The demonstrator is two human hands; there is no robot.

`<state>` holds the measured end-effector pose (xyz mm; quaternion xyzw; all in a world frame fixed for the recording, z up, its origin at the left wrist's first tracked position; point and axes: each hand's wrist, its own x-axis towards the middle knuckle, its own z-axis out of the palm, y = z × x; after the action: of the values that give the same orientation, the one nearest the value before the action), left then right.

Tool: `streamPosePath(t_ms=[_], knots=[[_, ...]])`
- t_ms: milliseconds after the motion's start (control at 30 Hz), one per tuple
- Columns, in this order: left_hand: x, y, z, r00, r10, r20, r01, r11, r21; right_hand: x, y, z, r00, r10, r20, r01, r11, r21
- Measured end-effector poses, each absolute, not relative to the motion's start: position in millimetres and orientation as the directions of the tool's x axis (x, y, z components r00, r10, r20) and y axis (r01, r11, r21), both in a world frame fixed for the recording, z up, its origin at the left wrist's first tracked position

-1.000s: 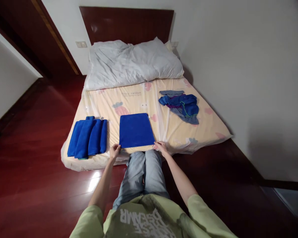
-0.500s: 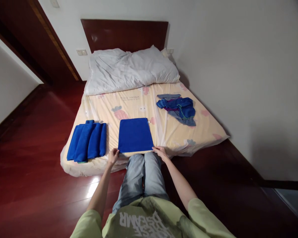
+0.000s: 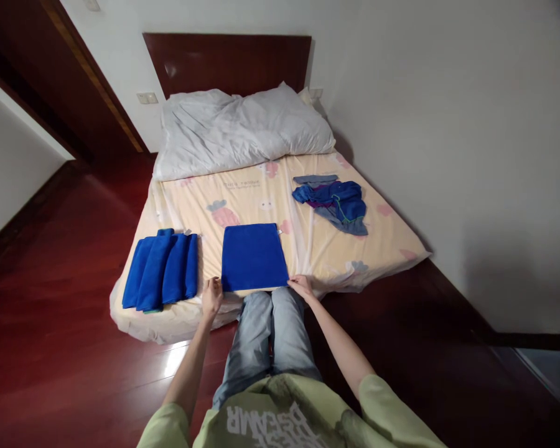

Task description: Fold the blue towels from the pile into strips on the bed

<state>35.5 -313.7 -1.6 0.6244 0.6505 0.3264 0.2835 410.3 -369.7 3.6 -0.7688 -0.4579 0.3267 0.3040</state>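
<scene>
A blue towel (image 3: pixel 254 256) lies flat and smooth near the front edge of the bed, a small white tag at its right side. At its near left corner is my left hand (image 3: pixel 212 296), fingers closed by the towel's edge. My right hand (image 3: pixel 301 286) pinches the near right corner between thumb and fingers. Left of the flat towel, several folded blue towels (image 3: pixel 162 269) lie side by side, overlapping. Farther back on the right sits a crumpled heap of blue, purple and grey cloths (image 3: pixel 338 202).
The bed (image 3: pixel 191 202) has a pale yellow sheet with a strawberry print. A white quilt (image 3: pixel 247 127) is bunched before the dark wooden headboard (image 3: pixel 228 64). My legs (image 3: pixel 271 330) stand at the bed's front edge. A white wall (image 3: pixel 448 155) runs along the right.
My left hand has turned slightly at the towel's near left corner. The right hand keeps its place at the other corner. The view has shifted a little.
</scene>
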Motion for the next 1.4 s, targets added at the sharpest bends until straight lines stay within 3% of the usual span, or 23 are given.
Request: streamPosePath(t_ms=[67,133,233,367,500,700,900,1033,1233,1400], knots=[[47,-306,1,0.025,0.979,0.203,0.744,-0.153,0.650,407,-358,8,0.408,0.900,-0.153,0.568,-0.381,-0.729],[63,-295,2,0.160,0.937,0.310,0.807,-0.305,0.506,398,-342,16,0.378,0.925,0.031,0.686,-0.257,-0.681],[85,-279,-7,0.282,0.902,0.328,0.813,-0.406,0.418,376,-306,27,0.145,0.962,0.233,0.830,0.010,-0.558],[94,-270,-34,0.273,0.902,0.335,0.819,-0.400,0.412,354,-241,23,-0.056,0.988,0.141,0.883,0.115,-0.454],[89,-271,-50,0.277,0.891,0.360,0.816,-0.416,0.400,363,-181,-3,0.014,0.999,-0.033,0.921,-0.025,-0.389],[92,-275,-45,0.288,0.901,0.325,0.826,-0.406,0.391,394,-130,-34,0.232,0.972,0.040,0.926,-0.208,-0.314],[96,-276,-38,0.276,0.923,0.270,0.825,-0.371,0.425,396,-111,-31,0.252,0.965,0.069,0.939,-0.227,-0.259],[97,-277,-36,0.273,0.931,0.241,0.828,-0.355,0.434,381,-136,-8,0.181,0.976,0.125,0.960,-0.148,-0.237],[98,-277,-37,0.261,0.942,0.209,0.836,-0.329,0.438,377,-253,-6,-0.081,0.984,0.160,0.944,0.127,-0.303],[99,-278,-33,0.265,0.948,0.176,0.847,-0.316,0.427,389,-296,-29,-0.090,0.986,0.140,0.932,0.133,-0.337]])
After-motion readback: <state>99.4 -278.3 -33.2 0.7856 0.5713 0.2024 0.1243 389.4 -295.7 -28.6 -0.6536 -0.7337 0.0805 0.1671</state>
